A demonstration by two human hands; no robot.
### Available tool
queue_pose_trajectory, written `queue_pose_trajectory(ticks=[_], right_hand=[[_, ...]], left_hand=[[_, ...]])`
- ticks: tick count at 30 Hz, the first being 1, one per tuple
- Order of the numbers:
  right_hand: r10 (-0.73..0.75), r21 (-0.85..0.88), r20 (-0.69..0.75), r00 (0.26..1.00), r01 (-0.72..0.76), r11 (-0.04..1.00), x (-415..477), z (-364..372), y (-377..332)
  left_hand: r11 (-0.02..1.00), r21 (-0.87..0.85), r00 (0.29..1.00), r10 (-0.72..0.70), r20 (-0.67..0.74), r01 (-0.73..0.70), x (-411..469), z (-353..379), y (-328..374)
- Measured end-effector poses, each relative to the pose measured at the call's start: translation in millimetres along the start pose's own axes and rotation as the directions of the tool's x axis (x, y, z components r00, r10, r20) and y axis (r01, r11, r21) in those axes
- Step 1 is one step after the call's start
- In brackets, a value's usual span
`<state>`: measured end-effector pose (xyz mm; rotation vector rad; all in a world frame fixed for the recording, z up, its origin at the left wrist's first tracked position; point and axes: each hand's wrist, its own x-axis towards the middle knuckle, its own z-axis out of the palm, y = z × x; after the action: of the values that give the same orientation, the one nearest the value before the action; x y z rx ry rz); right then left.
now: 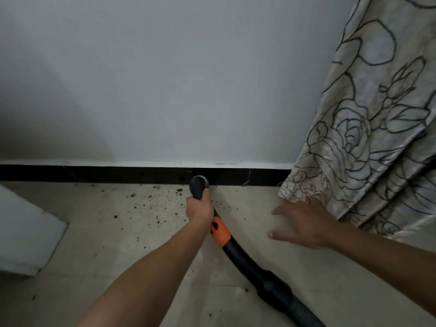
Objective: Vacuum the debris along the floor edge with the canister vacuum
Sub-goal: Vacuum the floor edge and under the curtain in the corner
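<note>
My left hand (pixel 199 207) grips the black vacuum wand near its tip. The round nozzle end (pixel 199 181) sits at the foot of the black skirting board (pixel 94 173). An orange collar (pixel 220 230) joins the wand to the black ribbed hose (pixel 271 283), which runs off to the lower right. Dark debris specks (pixel 146 204) are scattered on the pale floor left of the nozzle, along the skirting. My right hand (pixel 304 223) hovers open with fingers spread, just below the hem of a floral curtain (pixel 368 128). The canister is out of view.
A grey wall (pixel 177 79) rises above the skirting. The floral curtain hangs down at the right and its hem reaches the floor. A white block-like object (pixel 26 234) lies on the floor at the left.
</note>
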<state>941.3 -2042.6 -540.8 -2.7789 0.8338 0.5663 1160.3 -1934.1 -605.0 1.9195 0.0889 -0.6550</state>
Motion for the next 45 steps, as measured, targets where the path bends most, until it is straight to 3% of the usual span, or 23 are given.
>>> queue_pose_trajectory(ticks=[3,7,13,17,25,29,32,35,39,42,45], right_hand=[[-0.145,0.023,0.126,0.981,0.144,0.989,18.9,8.1,-40.9],[-0.194,-0.08,0.14,0.971,0.206,0.975,33.5,8.1,-53.8],[-0.06,-0.141,0.046,0.997,0.066,0.988,25.4,9.3,-7.2],[0.103,-0.027,0.025,0.994,-0.102,0.994,28.3,14.2,8.5],[0.027,0.071,0.116,0.993,-0.036,0.997,36.5,23.3,-42.0],[-0.121,0.308,0.228,0.966,0.046,0.95,32.0,25.3,-85.3],[-0.178,0.44,0.282,0.943,0.038,0.897,24.6,32.7,-101.3],[-0.082,0.364,0.313,0.946,-0.04,0.931,16.5,44.8,-87.7],[0.018,0.303,0.249,0.968,-0.095,0.948,6.6,54.3,-63.6],[-0.029,0.336,0.196,0.98,-0.039,0.941,6.9,53.1,-72.2],[-0.098,0.504,0.159,0.982,0.004,0.864,11.5,53.9,-102.0]], left_hand=[[0.999,-0.028,1.0,-0.018,-0.009,0.018,8.2,-9.2,2.9],[0.999,0.028,0.998,-0.041,0.043,0.039,5.4,10.6,-6.9],[0.997,0.004,0.979,-0.076,0.188,0.077,-14.2,57.3,-12.7],[0.997,0.016,0.975,-0.072,0.211,0.07,-5.9,45.8,-19.7],[0.994,-0.01,0.994,-0.109,0.006,0.109,46.2,-34.5,-15.1],[0.986,-0.092,0.989,-0.141,-0.033,0.138,53.7,-53.5,-10.9],[0.98,-0.122,0.987,-0.155,0.052,0.16,41.9,-37.2,-7.3],[0.978,-0.11,0.968,-0.152,0.199,0.176,27.4,-7.4,-10.1],[0.971,-0.075,0.912,-0.185,0.367,0.228,19.8,10.6,-8.7],[0.967,-0.098,0.905,-0.181,0.386,0.235,25.6,-6.0,-4.5],[0.976,-0.069,0.927,-0.172,0.334,0.206,36.1,-31.0,-2.1]])
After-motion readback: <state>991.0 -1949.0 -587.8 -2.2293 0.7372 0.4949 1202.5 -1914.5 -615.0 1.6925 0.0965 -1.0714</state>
